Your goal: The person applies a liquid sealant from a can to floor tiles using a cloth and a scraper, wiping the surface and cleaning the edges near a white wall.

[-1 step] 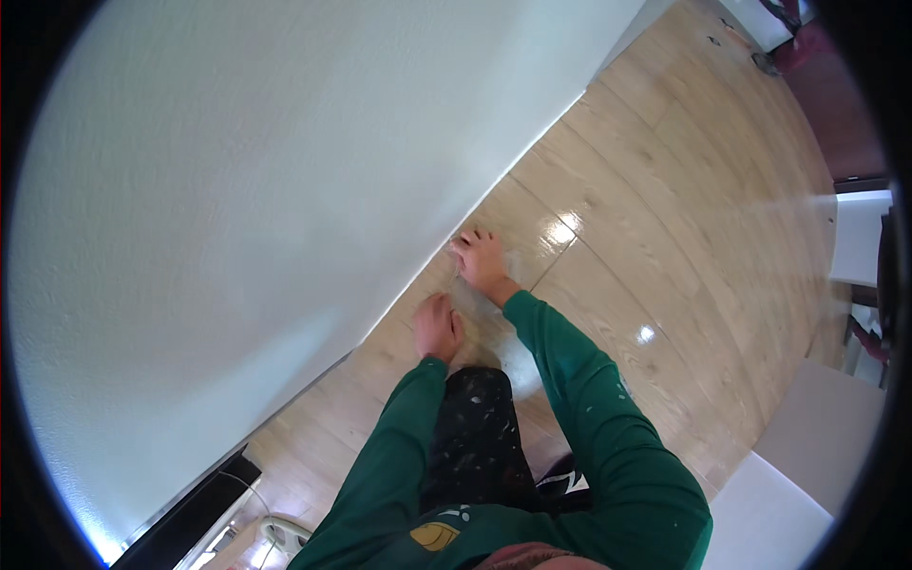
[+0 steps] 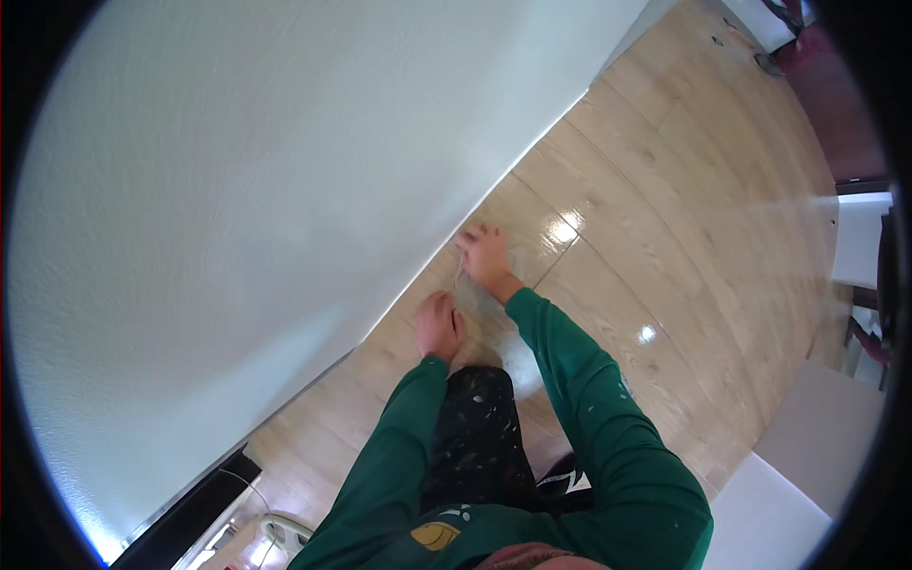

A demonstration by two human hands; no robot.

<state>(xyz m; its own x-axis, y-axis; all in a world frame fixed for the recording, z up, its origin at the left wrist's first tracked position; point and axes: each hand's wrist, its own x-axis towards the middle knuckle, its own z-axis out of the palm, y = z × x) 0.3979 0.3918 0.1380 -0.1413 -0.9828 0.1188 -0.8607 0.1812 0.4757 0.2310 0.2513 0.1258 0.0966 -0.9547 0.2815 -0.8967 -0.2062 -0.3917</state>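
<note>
My right hand (image 2: 485,257) is low over the wood-look floor (image 2: 608,209), close to the foot of the white wall (image 2: 266,190). Its fingers are bent, and from its pinch a thin pale strip (image 2: 459,275) runs down toward my left hand (image 2: 440,326). That left hand is nearer to me, its fingers curled in close to the same wall edge; what it holds, if anything, is hidden. Under and beside my right wrist lies a greyish translucent patch (image 2: 483,302) on the floor; whether it is film or wetness I cannot tell.
A bright white line (image 2: 532,149) follows the wall's foot. My paint-flecked dark knee (image 2: 480,399) is just behind my hands. At lower left are a black object (image 2: 180,518) and a thin cable (image 2: 255,486); pale panels (image 2: 774,503) stand at lower right.
My right hand has shifted slightly away from the wall, and more of the thin strip shows below its fingers. My left hand stays nearly in place.
</note>
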